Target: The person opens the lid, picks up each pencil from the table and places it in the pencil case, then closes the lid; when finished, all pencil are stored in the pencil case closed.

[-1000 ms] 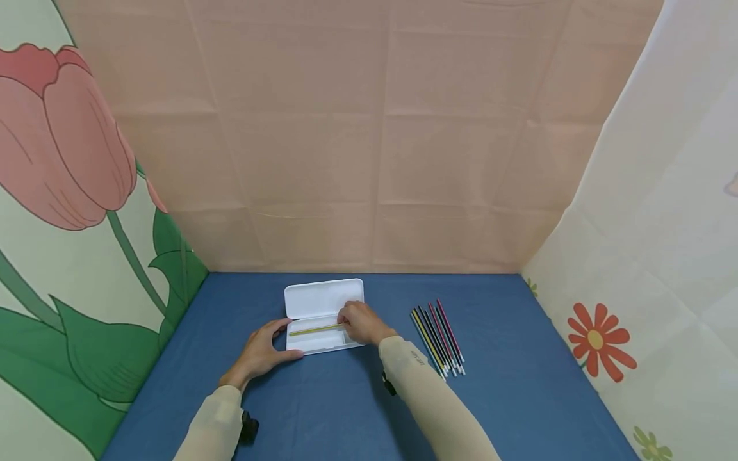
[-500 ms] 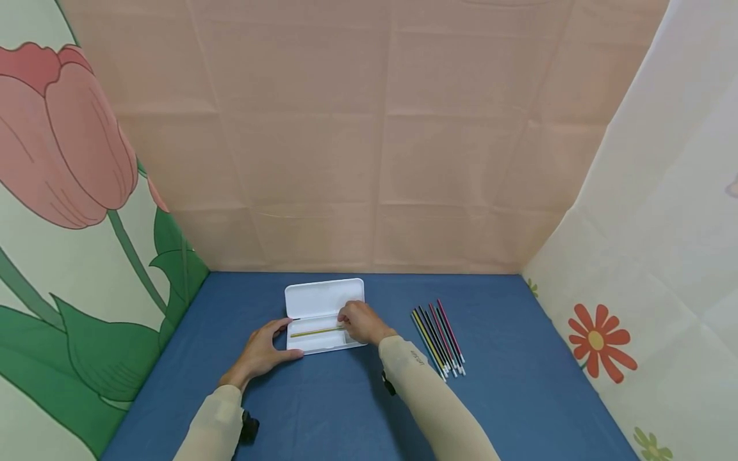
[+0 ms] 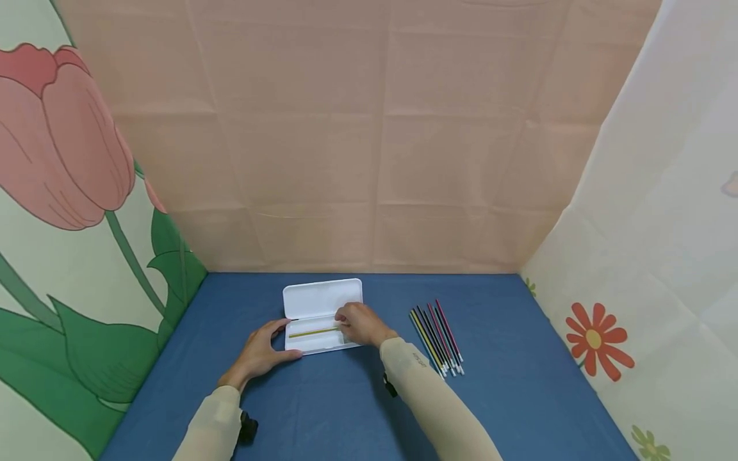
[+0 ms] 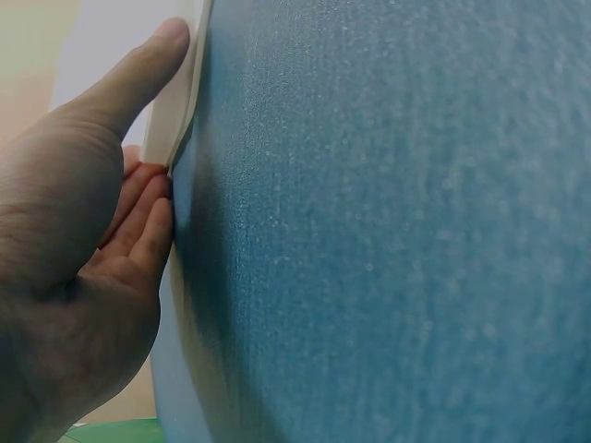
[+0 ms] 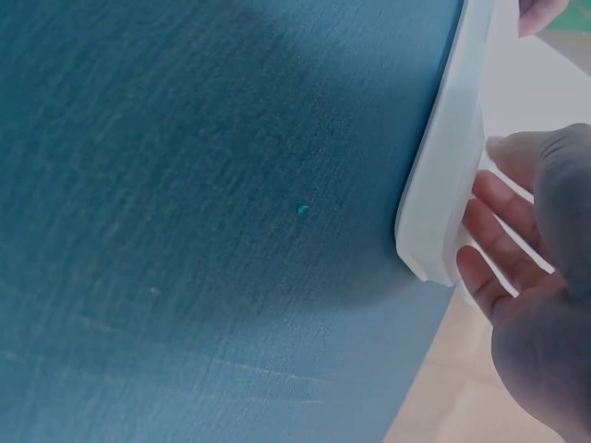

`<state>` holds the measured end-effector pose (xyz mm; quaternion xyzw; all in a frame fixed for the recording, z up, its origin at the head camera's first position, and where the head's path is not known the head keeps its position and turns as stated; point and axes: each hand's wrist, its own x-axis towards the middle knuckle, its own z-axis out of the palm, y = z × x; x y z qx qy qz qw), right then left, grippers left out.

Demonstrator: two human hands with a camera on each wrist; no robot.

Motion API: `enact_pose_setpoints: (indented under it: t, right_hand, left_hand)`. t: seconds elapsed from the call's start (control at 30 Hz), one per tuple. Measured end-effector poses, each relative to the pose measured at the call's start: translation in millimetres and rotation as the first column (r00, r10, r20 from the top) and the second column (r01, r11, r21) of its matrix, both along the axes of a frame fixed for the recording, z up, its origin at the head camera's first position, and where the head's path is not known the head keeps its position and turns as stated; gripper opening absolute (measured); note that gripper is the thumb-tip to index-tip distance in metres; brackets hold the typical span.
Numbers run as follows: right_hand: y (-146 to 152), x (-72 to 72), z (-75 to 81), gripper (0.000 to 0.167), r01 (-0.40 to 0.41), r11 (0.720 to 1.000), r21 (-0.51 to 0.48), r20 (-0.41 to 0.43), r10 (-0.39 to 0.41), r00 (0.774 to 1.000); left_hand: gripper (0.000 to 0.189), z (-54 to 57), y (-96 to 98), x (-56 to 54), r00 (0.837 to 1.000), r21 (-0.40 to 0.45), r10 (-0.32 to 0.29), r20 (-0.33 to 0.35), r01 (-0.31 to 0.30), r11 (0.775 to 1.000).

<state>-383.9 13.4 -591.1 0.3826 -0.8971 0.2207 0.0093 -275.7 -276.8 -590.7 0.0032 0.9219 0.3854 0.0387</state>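
Note:
A white pencil case [image 3: 323,299] lies open on the blue cloth, its lid tipped back. Inside its tray is a yellow pencil [image 3: 313,332], lying lengthwise. My right hand [image 3: 362,323] reaches into the right part of the tray and pinches the pencil's right end, which the fingers cover. In the right wrist view, the curled fingers [image 5: 499,245] sit just past the case's outer wall [image 5: 443,185]. My left hand [image 3: 261,351] holds the case's left end, thumb [image 4: 148,69] along the front wall and the other fingers round the corner.
Right of the case, a group of several pencils [image 3: 436,336] in yellow, black and pink lies side by side, white ends toward me. Blue cloth [image 3: 323,410] covers the table. A beige sheet [image 3: 369,141] hangs behind, with flower-printed sheets at both sides.
The yellow pencil has settled slightly lower in the tray, with the right hand at its end. The left hand and the case stay in place.

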Motion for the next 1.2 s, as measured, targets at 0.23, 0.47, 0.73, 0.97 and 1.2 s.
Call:
enact_pose_setpoints:
  t: [0.23, 0.47, 0.73, 0.97, 1.2]
  right_hand:
    - [0.2, 24.3, 28.7, 0.025, 0.028, 1.000, 0.005, 0.005, -0.028, 1.000]
    - [6.3, 29.9, 32.5, 0.040, 0.044, 0.999, 0.018, 0.032, -0.044, 0.999]
    - [19.4, 41.1, 36.0, 0.049, 0.051, 0.997, 0.054, 0.043, -0.053, 0.998]
    - [40.6, 52.4, 37.6, 0.048, 0.060, 0.997, 0.043, 0.015, -0.061, 0.998]
    - [65.7, 60.7, 34.3, 0.054, 0.107, 0.993, 0.038, 0.035, -0.109, 0.993]
  left_hand:
    - [0.103, 2.0, 0.2, 0.0, 1.000, -0.008, 0.001, -0.002, -0.001, 1.000]
    - [0.102, 2.3, -0.4, -0.9, 1.000, -0.011, 0.002, 0.001, -0.002, 1.000]
    - [0.105, 1.7, 0.2, -0.5, 1.000, -0.011, -0.005, -0.005, 0.005, 1.000]
    - [0.105, 0.5, 0.8, 0.2, 1.000, -0.014, 0.007, 0.002, -0.007, 1.000]
    - [0.106, -0.2, 2.1, -0.6, 1.000, -0.008, 0.001, -0.003, -0.001, 1.000]
